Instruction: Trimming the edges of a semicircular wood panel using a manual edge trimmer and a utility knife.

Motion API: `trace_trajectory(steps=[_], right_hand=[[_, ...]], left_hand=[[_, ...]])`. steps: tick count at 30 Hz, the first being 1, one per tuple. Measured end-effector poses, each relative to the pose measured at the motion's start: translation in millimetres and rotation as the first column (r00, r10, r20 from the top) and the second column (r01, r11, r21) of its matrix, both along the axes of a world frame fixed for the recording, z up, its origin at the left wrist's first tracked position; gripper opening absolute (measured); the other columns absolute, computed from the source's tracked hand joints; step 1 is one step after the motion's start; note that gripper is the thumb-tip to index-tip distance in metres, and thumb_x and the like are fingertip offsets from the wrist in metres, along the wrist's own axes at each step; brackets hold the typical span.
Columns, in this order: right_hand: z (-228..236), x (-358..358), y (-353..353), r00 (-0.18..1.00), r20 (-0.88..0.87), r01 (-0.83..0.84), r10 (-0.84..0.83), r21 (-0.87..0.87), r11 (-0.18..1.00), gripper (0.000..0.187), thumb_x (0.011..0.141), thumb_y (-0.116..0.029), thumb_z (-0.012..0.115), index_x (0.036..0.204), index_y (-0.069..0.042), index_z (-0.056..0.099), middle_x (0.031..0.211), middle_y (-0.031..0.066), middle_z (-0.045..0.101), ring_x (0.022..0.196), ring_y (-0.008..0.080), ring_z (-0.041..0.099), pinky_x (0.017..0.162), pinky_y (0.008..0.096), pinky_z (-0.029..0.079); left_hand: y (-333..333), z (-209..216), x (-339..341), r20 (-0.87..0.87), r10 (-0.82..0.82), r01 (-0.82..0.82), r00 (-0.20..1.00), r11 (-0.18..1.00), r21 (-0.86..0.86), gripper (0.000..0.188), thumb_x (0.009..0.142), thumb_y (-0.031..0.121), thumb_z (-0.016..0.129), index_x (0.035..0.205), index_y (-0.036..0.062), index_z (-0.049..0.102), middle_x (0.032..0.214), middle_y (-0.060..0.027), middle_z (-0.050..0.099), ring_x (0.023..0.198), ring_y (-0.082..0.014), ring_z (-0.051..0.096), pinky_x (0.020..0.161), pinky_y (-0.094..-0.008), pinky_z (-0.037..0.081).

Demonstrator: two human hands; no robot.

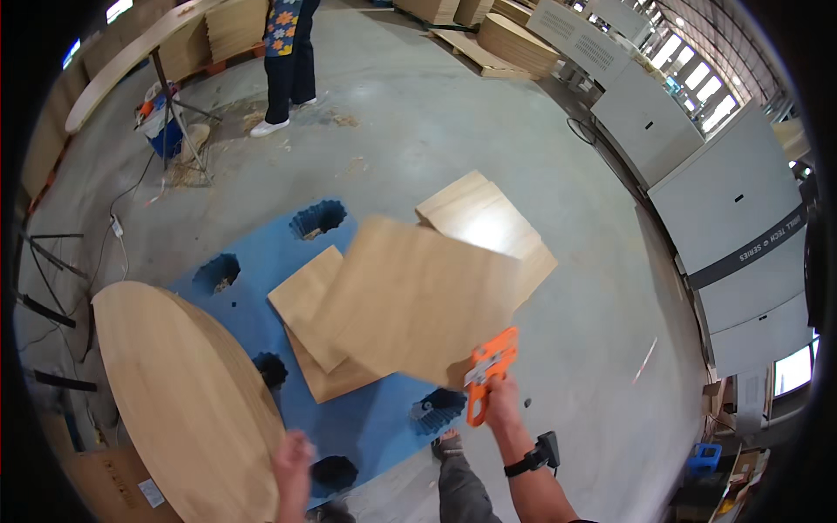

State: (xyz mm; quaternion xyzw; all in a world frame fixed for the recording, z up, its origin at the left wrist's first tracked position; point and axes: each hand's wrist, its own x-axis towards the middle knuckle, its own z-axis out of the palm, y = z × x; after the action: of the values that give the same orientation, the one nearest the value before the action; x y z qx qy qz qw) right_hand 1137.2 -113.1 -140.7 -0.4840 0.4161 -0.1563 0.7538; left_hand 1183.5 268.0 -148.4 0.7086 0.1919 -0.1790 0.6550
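My right hand (500,399) is closed round the handle of an orange panel-carrying clamp (491,359). This clamp meets the lower right corner of a rectangular wood-grain board (418,296), which looks raised and slightly blurred. Under and beside that board lie other wood-grain boards (305,288), some overlapping on a blue pallet (340,436). To the far right, more boards (488,222) make a low stack that catches the light. My left hand (295,458) is near the blue pallet's front left, beside a stack of oval boards (174,383); motion smears its fingers.
A person (288,70) stands at the far left near a long board on a stand (166,96) and a blue bucket (166,131). Grey machine cabinets (732,209) line the right side. A cable (118,227) runs along the floor at left. Holes pierce the pallet.
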Motion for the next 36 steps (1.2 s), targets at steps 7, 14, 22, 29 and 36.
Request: trace_trajectory(steps=[7, 14, 22, 29, 36], right_hand=[[-41.1, 44.3, -200.6, 0.945, 0.154, 0.305, -0.287, -0.106, 0.947, 0.027, 0.09, 0.003, 0.04, 0.113, 0.003, 0.054, 0.104, 0.0118, 0.061, 0.09, 0.0196, 0.064, 0.074, 0.0348, 0.055], [-123.4, 60.2, -260.4, 0.979, 0.058, 0.201, -0.198, -0.045, 0.979, 0.034, 0.096, -0.004, 0.035, 0.126, 0.001, 0.049, 0.112, 0.0134, 0.059, 0.102, 0.0259, 0.063, 0.088, 0.0431, 0.055], [-140.7, 27.8, -166.2, 0.878, -0.384, -0.414, 0.285, -0.314, 0.854, 0.026, 0.086, 0.001, 0.04, 0.099, 0.003, 0.063, 0.086, 0.0076, 0.065, 0.077, 0.0157, 0.061, 0.071, 0.0312, 0.052], [-299.8, 84.5, -43.3, 0.797, -0.361, -0.574, 0.485, -0.203, 0.793, 0.027, 0.087, 0.003, 0.043, 0.108, 0.003, 0.06, 0.097, 0.0065, 0.064, 0.086, 0.0121, 0.059, 0.074, 0.0283, 0.048], [-412.2, 161.9, -17.4, 0.898, -0.291, -0.437, 0.331, -0.486, 0.757, 0.026, 0.089, -0.001, 0.043, 0.11, 0.0, 0.059, 0.102, 0.008, 0.063, 0.087, 0.0181, 0.06, 0.078, 0.0306, 0.049]], left_hand=[[-42.0, -59.9, -245.9, -0.341, -0.511, 0.607, 0.789, 0.733, 0.307, 0.033, 0.09, 0.022, 0.064, 0.117, 0.0022, 0.064, 0.101, -0.0172, 0.069, 0.091, -0.0315, 0.065, 0.083, -0.0383, 0.051], [-47.8, -88.1, -279.8, -0.447, -0.455, 0.619, 0.77, 0.703, 0.351, 0.033, 0.09, 0.022, 0.065, 0.114, 0.0003, 0.064, 0.106, -0.0212, 0.068, 0.101, -0.0352, 0.065, 0.089, -0.0425, 0.05], [-88.2, -227.6, -46.4, -0.088, -0.423, 0.385, 0.902, 0.692, 0.61, 0.046, 0.088, 0.024, 0.067, 0.124, -0.0015, 0.057, 0.12, -0.024, 0.062, 0.113, -0.0409, 0.057, 0.097, -0.0443, 0.046], [-124.2, -313.9, 97.8, -0.046, -0.355, 0.298, 0.934, 0.699, 0.65, 0.065, 0.092, 0.026, 0.063, 0.148, 0.0063, 0.036, 0.149, -0.0335, 0.028, 0.138, -0.0463, 0.031, 0.112, -0.0474, 0.031], [-110.3, -365.2, 105.9, -0.122, -0.54, 0.382, 0.833, 0.401, 0.833, 0.066, 0.094, 0.039, 0.059, 0.152, 0.0201, 0.033, 0.156, -0.031, 0.016, 0.147, -0.042, 0.013, 0.117, -0.0506, 0.017]])
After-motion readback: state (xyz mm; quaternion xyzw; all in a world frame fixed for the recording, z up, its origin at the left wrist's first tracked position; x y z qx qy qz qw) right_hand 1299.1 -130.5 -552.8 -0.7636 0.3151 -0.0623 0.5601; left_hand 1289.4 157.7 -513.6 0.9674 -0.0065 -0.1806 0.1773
